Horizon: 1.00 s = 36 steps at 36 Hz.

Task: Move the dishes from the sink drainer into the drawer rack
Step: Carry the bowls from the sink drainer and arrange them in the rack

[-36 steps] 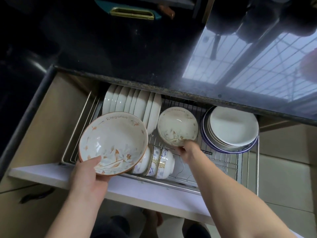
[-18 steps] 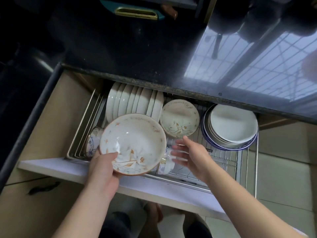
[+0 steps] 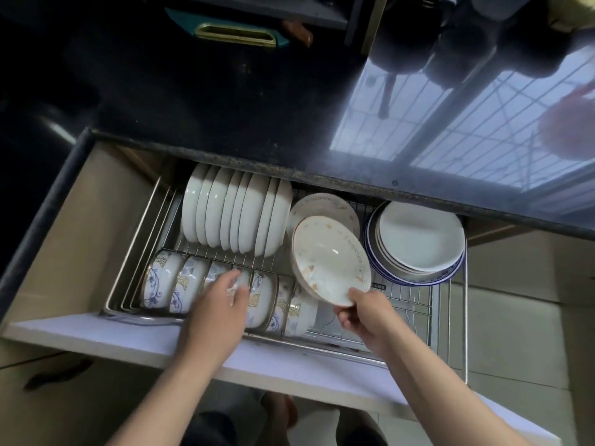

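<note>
A dark glossy counter [image 3: 225, 101] runs above the open drawer [image 3: 96, 226], and a window grid reflects in its right part. Inside the drawer sits the wire rack [image 3: 415, 304].

Your right hand [image 3: 363, 317] pinches the near rim of a floral bowl [image 3: 328, 259], thumb on the inner face and fingers curled behind. The bowl stands tilted on edge in the middle of the rack, its hollow facing you. It leans toward a second floral bowl [image 3: 325, 204] standing right behind it; whether the two touch you cannot tell from here.

Your left hand [image 3: 222, 304] is over the front row of blue-patterned bowls [image 3: 167, 281], which stand on edge along the rack's near side. Its fingers are loosely bent with the tips at one bowl's rim; whether they grip it or only touch it is not clear, as the fingertips are blurred.

Behind that row, white plates [image 3: 235, 214] stand upright in the slots at back left. At the right end, a stack of white dishes [image 3: 421, 236] lies flat on blue-rimmed plates, just beside the held bowl.

Your feet show below the drawer front [image 3: 128, 336].
</note>
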Each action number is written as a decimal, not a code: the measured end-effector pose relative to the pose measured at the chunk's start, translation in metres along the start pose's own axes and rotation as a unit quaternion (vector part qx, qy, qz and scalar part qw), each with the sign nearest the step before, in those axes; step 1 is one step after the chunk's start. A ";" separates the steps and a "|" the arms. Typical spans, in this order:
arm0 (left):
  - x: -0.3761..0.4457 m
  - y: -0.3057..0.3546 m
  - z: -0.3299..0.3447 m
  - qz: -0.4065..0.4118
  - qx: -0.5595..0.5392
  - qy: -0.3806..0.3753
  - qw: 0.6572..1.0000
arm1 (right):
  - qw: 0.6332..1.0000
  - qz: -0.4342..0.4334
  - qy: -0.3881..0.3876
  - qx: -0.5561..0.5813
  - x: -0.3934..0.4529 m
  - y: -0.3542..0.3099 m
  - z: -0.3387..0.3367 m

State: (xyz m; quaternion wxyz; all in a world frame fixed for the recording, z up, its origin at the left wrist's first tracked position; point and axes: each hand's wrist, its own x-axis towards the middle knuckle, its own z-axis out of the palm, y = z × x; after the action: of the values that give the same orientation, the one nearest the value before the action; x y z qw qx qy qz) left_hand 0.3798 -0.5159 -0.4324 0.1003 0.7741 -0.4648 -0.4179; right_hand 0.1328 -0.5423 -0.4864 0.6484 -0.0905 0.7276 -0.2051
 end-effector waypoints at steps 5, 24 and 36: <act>-0.004 -0.027 -0.017 0.001 0.176 0.036 0.984 | 0.997 0.012 0.013 0.080 0.029 -0.012 0.026; -0.008 -0.035 -0.011 -0.007 0.240 0.033 0.970 | 0.993 0.006 0.116 -0.023 0.079 -0.035 0.063; -0.012 -0.025 -0.013 -0.011 0.256 0.035 0.966 | 0.911 -0.020 0.032 0.411 0.059 -0.004 -0.032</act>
State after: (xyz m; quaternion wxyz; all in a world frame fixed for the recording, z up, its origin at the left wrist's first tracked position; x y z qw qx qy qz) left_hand 0.4024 -0.4953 -0.4314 -0.0903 0.7932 -0.5439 -0.2588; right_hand 0.0926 -0.5635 -0.5359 0.6000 0.1764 0.5974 -0.5020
